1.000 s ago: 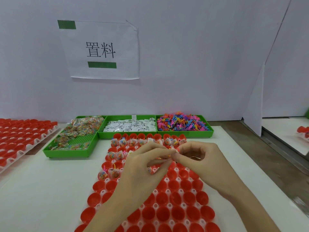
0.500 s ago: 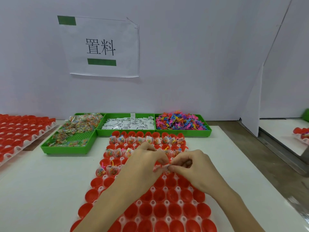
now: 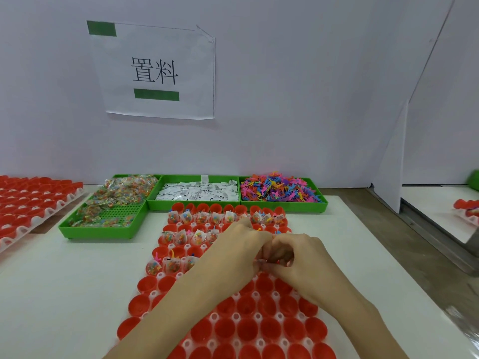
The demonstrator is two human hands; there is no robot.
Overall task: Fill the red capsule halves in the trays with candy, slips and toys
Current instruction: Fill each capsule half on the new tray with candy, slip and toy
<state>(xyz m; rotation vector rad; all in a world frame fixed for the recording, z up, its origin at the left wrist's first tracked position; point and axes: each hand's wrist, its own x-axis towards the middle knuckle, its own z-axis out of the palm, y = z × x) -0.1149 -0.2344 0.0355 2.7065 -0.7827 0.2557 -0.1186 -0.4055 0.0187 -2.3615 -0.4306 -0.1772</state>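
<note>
A white table [image 3: 64, 294] stood before a pale wall with a paper sign [image 3: 158, 71]. Above the middle of the capsule tray [image 3: 234, 317], the left hand [image 3: 233, 257] and the right hand [image 3: 300, 257] met, fingers curled; they pinched together some small items, too hidden to name. The tray's far red halves [image 3: 178, 264] held clear candy bags and slips, the near ones were empty. Behind the tray stood three green bins: candy [image 3: 114, 200], white slips [image 3: 199, 191], and colourful plastic toys [image 3: 280, 189].
</note>
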